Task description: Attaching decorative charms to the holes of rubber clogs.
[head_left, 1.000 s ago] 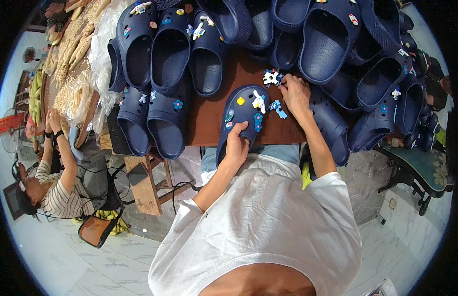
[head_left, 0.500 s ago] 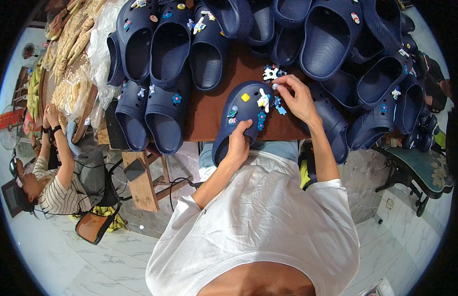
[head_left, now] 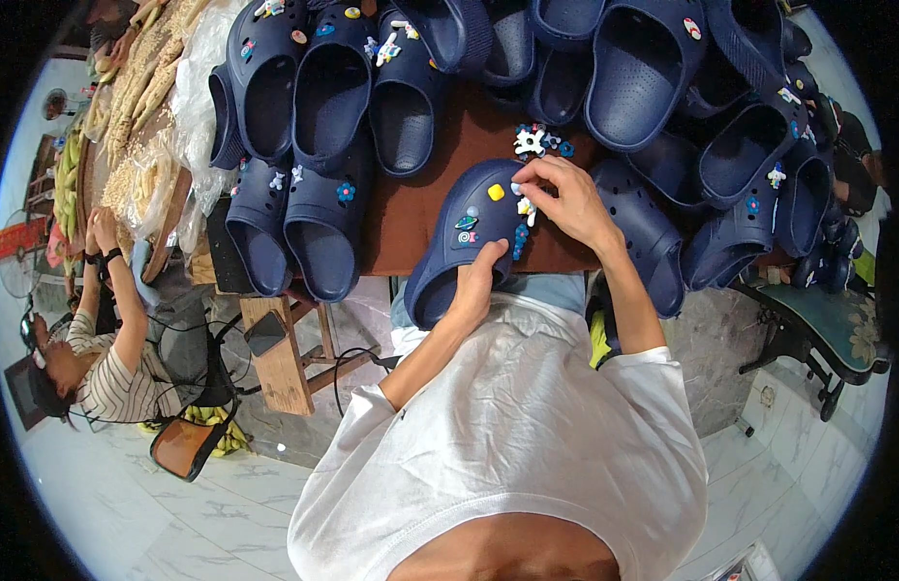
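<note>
Resting under both hands (head_left: 478,283), navy clog (head_left: 459,240)

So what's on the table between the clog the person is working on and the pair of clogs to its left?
In the head view, only bare brown table lies between the held clog and the pair of clogs; nothing sits there.

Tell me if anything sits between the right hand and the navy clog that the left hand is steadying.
Nothing visible does. The right hand is already on the navy foam clog, fingertips pinching a small white charm at its upper. The left hand grips its near side.
</note>
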Tool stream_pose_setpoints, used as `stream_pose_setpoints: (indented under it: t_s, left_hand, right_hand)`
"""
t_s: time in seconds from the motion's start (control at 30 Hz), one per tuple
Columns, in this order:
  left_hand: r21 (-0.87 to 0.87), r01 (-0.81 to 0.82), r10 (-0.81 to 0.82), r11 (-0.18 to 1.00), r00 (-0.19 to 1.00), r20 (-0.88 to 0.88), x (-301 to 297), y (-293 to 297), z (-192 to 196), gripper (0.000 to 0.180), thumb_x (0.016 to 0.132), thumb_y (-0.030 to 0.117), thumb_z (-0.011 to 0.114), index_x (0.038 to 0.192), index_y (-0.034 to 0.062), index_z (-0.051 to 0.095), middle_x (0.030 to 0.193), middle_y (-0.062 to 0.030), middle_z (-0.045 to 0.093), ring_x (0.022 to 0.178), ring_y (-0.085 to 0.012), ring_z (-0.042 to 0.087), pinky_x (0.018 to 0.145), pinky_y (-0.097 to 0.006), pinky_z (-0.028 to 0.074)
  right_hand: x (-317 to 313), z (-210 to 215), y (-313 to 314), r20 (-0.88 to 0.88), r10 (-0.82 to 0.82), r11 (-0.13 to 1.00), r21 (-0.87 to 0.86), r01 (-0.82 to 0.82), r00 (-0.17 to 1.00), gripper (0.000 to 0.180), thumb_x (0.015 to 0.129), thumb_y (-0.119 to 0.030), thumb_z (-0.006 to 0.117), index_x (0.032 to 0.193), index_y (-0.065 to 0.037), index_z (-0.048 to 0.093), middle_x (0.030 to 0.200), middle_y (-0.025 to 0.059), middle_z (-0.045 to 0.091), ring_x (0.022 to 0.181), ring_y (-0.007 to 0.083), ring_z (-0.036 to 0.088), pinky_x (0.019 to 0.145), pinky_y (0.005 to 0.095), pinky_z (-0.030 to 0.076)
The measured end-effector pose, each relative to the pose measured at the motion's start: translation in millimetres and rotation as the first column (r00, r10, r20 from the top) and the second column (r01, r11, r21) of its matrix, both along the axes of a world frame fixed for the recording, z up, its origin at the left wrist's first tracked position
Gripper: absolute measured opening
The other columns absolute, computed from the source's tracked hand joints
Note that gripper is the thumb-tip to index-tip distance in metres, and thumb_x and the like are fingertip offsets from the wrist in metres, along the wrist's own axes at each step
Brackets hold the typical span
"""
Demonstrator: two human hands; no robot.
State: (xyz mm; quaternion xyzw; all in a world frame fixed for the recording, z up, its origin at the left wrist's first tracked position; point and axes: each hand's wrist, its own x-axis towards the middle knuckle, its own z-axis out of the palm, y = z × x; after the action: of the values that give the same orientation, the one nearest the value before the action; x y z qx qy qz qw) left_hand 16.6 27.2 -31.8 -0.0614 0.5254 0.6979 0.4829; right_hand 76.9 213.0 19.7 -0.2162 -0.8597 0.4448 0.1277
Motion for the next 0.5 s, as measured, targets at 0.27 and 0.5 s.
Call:
stream_pose_setpoints:
  t_s: [0.27,0.5]
  left_hand:
    - [-0.01,-0.002,0.002,1.0,1.0,0.021,0.2,2.1,11.6,0.03,0.082,0.016,0.066,0.106,0.0006,0.058,0.1,-0.0034,0.058,0.089,-0.0145,0.053,0.082,-0.028,0.043]
    - [-0.052,0.077,-0.081,0.996,0.994,-0.072,-1.0,0.2,10.2,0.029,0.083,0.016,0.065,0.106,0.0012,0.058,0.1,-0.0042,0.059,0.09,-0.0155,0.055,0.081,-0.03,0.044]
  right_hand:
    - [0.8,0.2,1.4,-0.006,0.006,0.962,0.272,-0.004,1.0,0.012,0.082,-0.012,0.069,0.092,-0.006,0.07,0.089,0.0077,0.062,0.087,0.0273,0.062,0.078,0.0363,0.048]
    - [2.3,-1.7,11.9,0.011,0.063,0.971,0.228,-0.064,0.998,0.009,0.079,-0.011,0.07,0.087,-0.005,0.07,0.088,0.0066,0.062,0.086,0.0266,0.062,0.077,0.0362,0.048]
